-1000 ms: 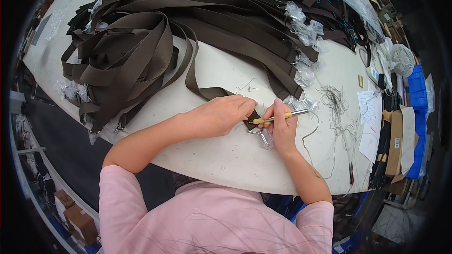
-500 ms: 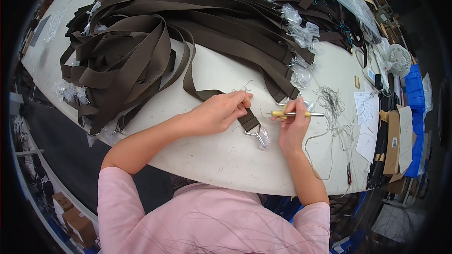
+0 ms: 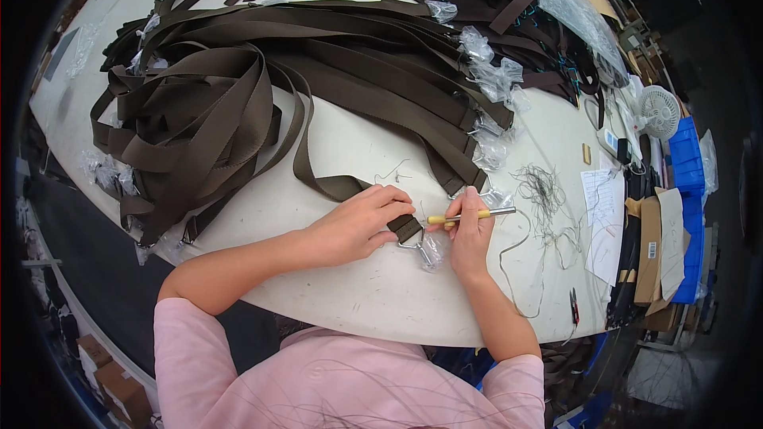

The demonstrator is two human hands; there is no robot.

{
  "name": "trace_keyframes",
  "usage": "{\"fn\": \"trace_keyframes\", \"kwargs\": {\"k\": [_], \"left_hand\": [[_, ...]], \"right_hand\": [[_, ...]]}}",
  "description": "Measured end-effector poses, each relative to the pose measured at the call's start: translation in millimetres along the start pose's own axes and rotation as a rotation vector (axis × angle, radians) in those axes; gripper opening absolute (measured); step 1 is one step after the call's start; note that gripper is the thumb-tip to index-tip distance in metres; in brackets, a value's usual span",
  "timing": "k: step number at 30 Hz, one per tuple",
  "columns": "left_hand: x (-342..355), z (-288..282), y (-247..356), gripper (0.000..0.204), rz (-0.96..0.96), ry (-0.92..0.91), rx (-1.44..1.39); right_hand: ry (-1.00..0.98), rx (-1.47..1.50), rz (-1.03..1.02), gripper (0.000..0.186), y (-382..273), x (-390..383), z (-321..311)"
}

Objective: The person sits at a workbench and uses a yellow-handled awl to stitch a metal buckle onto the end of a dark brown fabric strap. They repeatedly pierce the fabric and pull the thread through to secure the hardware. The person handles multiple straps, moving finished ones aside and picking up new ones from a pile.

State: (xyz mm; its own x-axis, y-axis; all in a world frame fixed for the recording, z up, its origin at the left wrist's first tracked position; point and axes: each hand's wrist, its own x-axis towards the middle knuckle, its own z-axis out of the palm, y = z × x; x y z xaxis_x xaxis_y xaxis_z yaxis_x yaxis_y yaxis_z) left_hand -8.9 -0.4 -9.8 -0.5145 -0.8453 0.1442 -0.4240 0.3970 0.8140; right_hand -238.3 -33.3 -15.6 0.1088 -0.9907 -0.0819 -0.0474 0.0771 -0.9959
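Note:
My left hand (image 3: 362,226) is closed on the end of a dark brown webbing strap (image 3: 405,228), pressing it on the white table (image 3: 350,302). A metal hook (image 3: 412,245) with clear plastic wrap (image 3: 431,256) hangs off that end. My right hand (image 3: 470,234) grips a pen-like tool (image 3: 493,212) with a yellow handle and silver shaft; its thin tip points left, close beside the strap end, with loose threads near it. Whether the tip touches the strap, I cannot tell.
Heaped brown straps (image 3: 183,127) cover the back and left. More straps (image 3: 517,8) with teal fittings lie behind. Tangled thread (image 3: 540,191), snips (image 3: 574,306), papers (image 3: 600,222), a small fan (image 3: 658,111), cardboard (image 3: 648,246) and blue bins (image 3: 687,159) are on the right.
The tool was over the strap end, drew away rightward, and has now come back left toward it with my right hand. My left hand stays at the strap. The whole view has shifted slightly.

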Motion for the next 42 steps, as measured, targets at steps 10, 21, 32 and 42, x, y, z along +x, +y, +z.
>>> {"fn": "trace_keyframes", "kwargs": {"k": [10, 21, 32, 42], "left_hand": [[3.5, -3.2, 4.6, 0.047, -0.019, 0.005, -0.010], [4.1, -3.9, 7.2, 0.041, -0.009, 0.007, 0.027], [3.7, -3.8, 7.1, 0.040, 0.000, 0.007, 0.016], [3.3, -2.5, 5.6, 0.046, -0.017, 0.008, 0.004]], "right_hand": [[-0.051, 0.079, 0.057, 0.046, -5.4, -0.1, 2.0], [-0.056, 0.125, 0.056, 0.044, 0.0, 0.4, 2.3], [-0.046, 0.087, 0.051, 0.045, 0.2, 0.6, 2.4], [-0.042, 0.069, 0.055, 0.046, 0.6, 0.5, 2.2]]}}
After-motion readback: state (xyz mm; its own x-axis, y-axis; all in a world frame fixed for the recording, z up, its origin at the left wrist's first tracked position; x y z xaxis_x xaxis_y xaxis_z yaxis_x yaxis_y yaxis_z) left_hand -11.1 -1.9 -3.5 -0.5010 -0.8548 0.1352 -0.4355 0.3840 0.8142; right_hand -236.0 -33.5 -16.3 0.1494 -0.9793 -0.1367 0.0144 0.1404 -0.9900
